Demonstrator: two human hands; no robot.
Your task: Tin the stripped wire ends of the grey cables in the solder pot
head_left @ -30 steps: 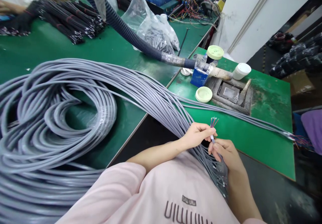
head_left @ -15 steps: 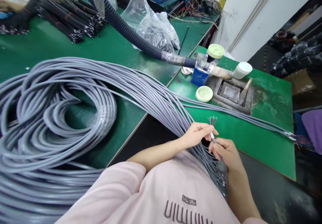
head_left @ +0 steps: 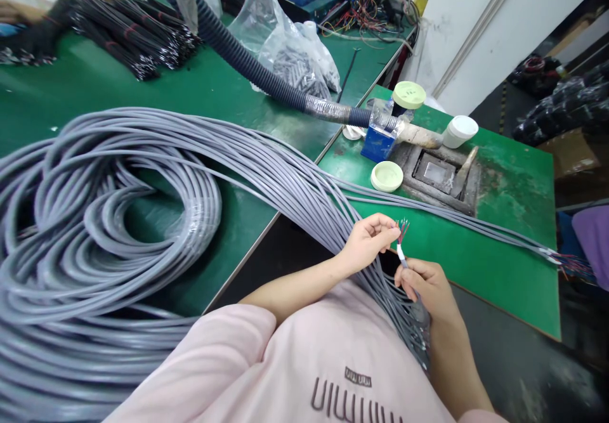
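My right hand [head_left: 421, 283] is closed around the grey end of a cable [head_left: 404, 260], just below a white sleeve [head_left: 400, 251] on it. Thin red, dark and white-tipped wires [head_left: 404, 229] fan out above the sleeve. The fingertips of my left hand [head_left: 373, 239] pinch one or more of these wires at their left side. Under and beside both hands runs a thick bundle of grey cables [head_left: 295, 182], which leads from a large coil [head_left: 195, 220] at the left and ends near my shirt.
A solder pot [head_left: 434, 174] with a stick across it sits on the green board [head_left: 518, 283], near a hose nozzle [head_left: 419, 136], a blue box [head_left: 378, 144] and round tubs [head_left: 459, 131]. Clear bags [head_left: 295, 61] and black cable bundles [head_left: 137, 30] lie farther back. Another person's hand shows far left.
My left hand has moved up and slightly left, off the white sleeve to the wires. The sleeve and the wires now show more fully. My right hand has hardly moved.
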